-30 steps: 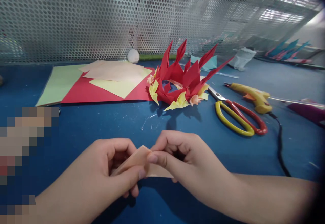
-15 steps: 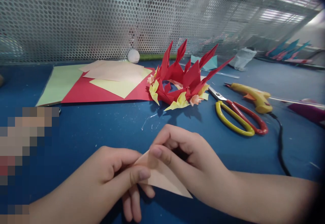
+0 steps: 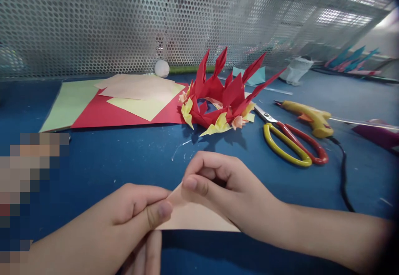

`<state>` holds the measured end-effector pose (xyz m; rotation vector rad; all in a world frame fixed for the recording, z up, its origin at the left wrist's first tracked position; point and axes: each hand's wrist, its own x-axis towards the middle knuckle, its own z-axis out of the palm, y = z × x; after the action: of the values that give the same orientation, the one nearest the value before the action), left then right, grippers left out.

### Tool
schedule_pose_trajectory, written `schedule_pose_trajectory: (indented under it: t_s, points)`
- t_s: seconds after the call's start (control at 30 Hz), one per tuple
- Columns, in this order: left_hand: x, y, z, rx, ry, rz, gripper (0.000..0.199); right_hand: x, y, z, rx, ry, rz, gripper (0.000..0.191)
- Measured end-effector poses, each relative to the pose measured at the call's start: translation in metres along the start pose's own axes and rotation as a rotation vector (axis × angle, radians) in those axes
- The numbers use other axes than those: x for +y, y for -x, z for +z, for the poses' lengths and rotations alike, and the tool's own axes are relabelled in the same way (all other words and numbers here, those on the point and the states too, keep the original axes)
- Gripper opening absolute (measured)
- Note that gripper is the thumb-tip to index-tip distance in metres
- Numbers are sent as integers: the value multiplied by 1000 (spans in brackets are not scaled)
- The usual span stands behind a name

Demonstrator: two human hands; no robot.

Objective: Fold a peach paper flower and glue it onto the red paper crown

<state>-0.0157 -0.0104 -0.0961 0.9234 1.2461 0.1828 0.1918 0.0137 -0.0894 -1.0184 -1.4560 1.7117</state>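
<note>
We gripped peach paper [image 3: 196, 218] in our left hand [image 3: 132, 210] and right hand [image 3: 227, 189]; beyond the fingers [image 3: 162, 211] stood a red crown [image 3: 234, 93].

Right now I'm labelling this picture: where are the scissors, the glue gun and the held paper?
Scissors [image 3: 282, 126], head view: red handle near the pivot.
Glue gun [image 3: 311, 115], head view: yellow body.
Held paper [image 3: 198, 216], head view: its broad face.

Blue table [image 3: 124, 154] with red sheet [image 3: 89, 115], paper crown [image 3: 234, 95], scissors [image 3: 270, 119], glue gun [image 3: 307, 115].
</note>
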Motion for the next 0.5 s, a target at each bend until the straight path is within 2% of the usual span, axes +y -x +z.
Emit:
schedule_pose_trajectory:
  t_s: [0.1, 0.17, 0.27, 0.37, 0.43, 0.5]
  points:
    - [11, 4, 1, -16, -48, -67, 58, -2, -2, -1, -1, -22, 42, 38]
    - [20, 8, 3, 35, -75, -45, 49, -2, -1, -2, 3, -20, 22, 38]
    - [28, 14, 5, 152, -55, -5, 46, -1, 2, -5, -12, 0, -24, 37]
    - [28, 16, 6, 192, -13, -5, 49, -2, 4, -7, -3, 56, 19, 40]
    - [25, 15, 4, 157, 19, -21, 51, -3, 4, -6, 33, 109, 54, 41]
    - [23, 14, 3, 155, -8, 55, 50, -4, 2, -6, 55, 134, 57, 41]
